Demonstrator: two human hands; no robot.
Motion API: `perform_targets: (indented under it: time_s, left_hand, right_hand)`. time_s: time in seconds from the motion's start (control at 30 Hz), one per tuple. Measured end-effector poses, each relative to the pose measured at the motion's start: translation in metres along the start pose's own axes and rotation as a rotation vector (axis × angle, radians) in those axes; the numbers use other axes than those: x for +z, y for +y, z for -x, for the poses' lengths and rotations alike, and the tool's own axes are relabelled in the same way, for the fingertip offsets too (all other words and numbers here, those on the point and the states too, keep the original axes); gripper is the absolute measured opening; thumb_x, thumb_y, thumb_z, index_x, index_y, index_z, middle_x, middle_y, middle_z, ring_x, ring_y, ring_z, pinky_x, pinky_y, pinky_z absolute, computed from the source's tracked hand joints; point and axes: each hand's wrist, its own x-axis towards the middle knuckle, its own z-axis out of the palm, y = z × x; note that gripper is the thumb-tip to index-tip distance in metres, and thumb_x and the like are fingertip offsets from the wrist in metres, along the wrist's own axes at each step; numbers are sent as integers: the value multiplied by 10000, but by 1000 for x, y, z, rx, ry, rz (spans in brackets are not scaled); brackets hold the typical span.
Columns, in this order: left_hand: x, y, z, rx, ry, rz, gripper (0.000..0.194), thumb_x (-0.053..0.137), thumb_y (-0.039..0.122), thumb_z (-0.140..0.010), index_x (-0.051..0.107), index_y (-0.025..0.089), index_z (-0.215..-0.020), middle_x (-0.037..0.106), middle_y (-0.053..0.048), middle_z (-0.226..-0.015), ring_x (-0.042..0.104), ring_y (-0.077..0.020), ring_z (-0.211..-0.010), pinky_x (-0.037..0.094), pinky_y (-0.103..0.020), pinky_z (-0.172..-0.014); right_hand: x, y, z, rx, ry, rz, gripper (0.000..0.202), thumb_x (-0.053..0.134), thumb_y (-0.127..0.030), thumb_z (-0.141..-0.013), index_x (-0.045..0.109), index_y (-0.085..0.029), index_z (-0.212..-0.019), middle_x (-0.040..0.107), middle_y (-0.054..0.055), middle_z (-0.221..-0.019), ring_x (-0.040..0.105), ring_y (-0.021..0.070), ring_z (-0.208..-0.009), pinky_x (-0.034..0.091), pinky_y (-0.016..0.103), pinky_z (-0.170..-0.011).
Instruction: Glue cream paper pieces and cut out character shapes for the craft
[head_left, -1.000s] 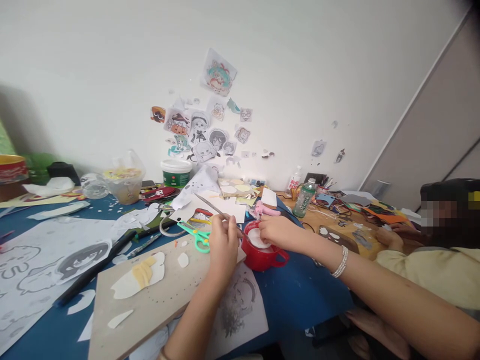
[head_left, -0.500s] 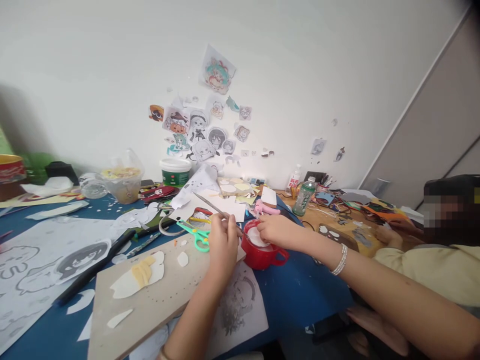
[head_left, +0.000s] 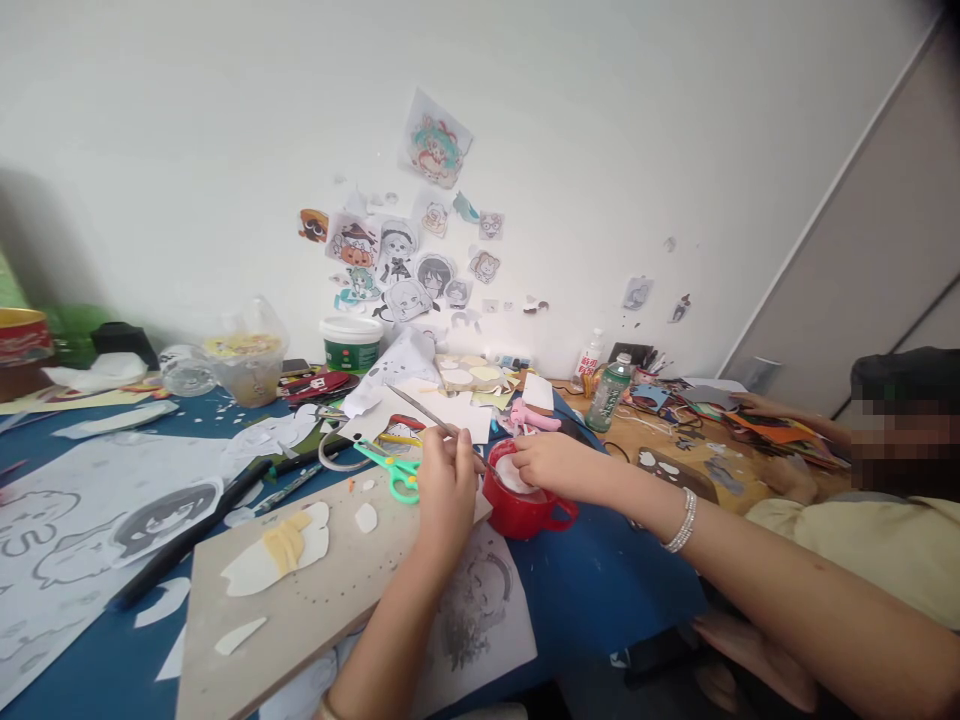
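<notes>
"Red cup (head_left: 516, 518) first: where is it?"

"It's on the blue table (head_left: 600, 575), just right of my board (head_left: 345, 572)."

"What's done?"

"Near me, the board has a white bit (head_left: 240, 636), and yellow strips (head_left: 283, 546) on a white shape (head_left: 247, 578). Those look cut out. The cup has white stuff (head_left: 513, 474) in it. I think it's partway, but I can't tell how much is left."

"And your fingers?"

"My left hand (head_left: 446, 500) is closed on a thin metal stick (head_left: 420, 408). My right hand (head_left: 555, 465) has its fingers bunched small at the cup's top. I can't tell if they hold anything."

"Any words?"

"One big letter on the paper (head_left: 90, 480) at my left looks like an S. Past the green scissors (head_left: 386, 462), the green bottle (head_left: 609, 395) has tiny white writing. The white bottle (head_left: 589, 365) has red writing. Farther back, the tub (head_left: 352, 352) has a green label. I can't read those three."
</notes>
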Motion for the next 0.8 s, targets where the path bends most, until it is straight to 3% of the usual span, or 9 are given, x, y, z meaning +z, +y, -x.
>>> perform_targets:
  time_s: [0.37, 0.57, 0.8]
  left_hand:
    - [0, -3, -1, -14, 12, 7, 162, 390, 388, -872, 376, 236, -819, 519, 76, -483, 517, -123, -444, 396, -235, -483]
    - [-1, -1, -1, -19, 30, -35, 160, 393, 389, -867, 374, 237, -818, 533, 69, -493, 520, -120, -454, 396, -229, -490]
    - [-2, 1, 0, -19, 78, -40, 161, 384, 377, -871, 356, 240, -792, 524, 76, -476, 491, -109, -419, 384, -220, -477]
  right_hand:
    - [-9, 7, 12, 40, 132, 74, 236, 481, -93, -869, 645, -138, -705, 630, 58, -747, 543, 162, -793, 447, 287, -736]
    - [1, 5, 27, -49, 216, 184, 241, 469, -54, -863, 628, -125, -697, 604, 48, -711, 542, 157, -762, 448, 303, -741]
    - [9, 4, 43, -73, 288, 138, 276, 469, -114, -886, 589, -139, -639, 545, 20, -666, 492, 146, -699, 422, 283, -663]
